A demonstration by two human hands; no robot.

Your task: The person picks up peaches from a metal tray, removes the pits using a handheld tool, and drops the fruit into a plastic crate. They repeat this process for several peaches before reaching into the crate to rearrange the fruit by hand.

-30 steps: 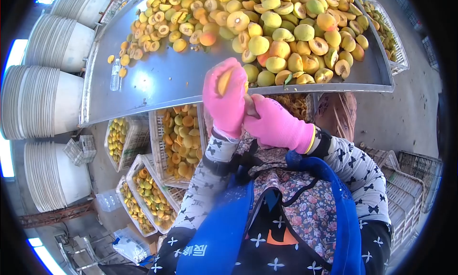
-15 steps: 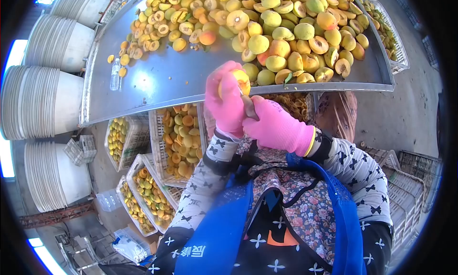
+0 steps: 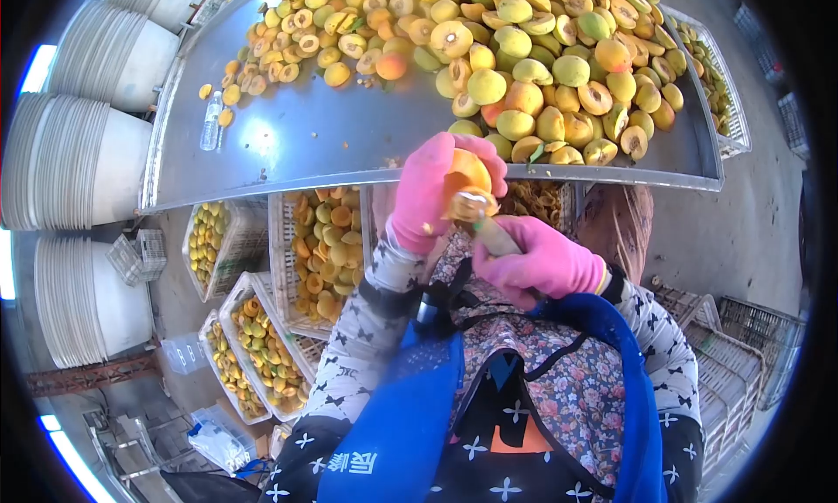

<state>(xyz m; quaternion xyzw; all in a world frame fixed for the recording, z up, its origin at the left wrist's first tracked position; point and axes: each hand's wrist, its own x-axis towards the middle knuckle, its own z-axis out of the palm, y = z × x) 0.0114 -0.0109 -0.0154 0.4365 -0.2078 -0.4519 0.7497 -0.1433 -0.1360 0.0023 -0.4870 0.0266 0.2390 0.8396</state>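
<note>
My left hand, in a pink glove, is wrapped round a yellow peach just in front of the metal table's near edge. In my right hand, gloved alike, is a pitting knife with a pale handle. Its curved metal end touches the lower side of the peach, where some orange flesh stands out. The fingers of both hands are closed. Beyond them, a large heap of halved peaches lies on the table.
Below the table stand crates of peach pieces and a container of peelings. A plastic bottle lies on the table's left part. Stacked white tubs line the left side; empty-looking crates stand at right.
Both hands have moved right and toward my body. My left hand has turned the peach, and the knife's metal end now shows at its lower side with flesh around it.
</note>
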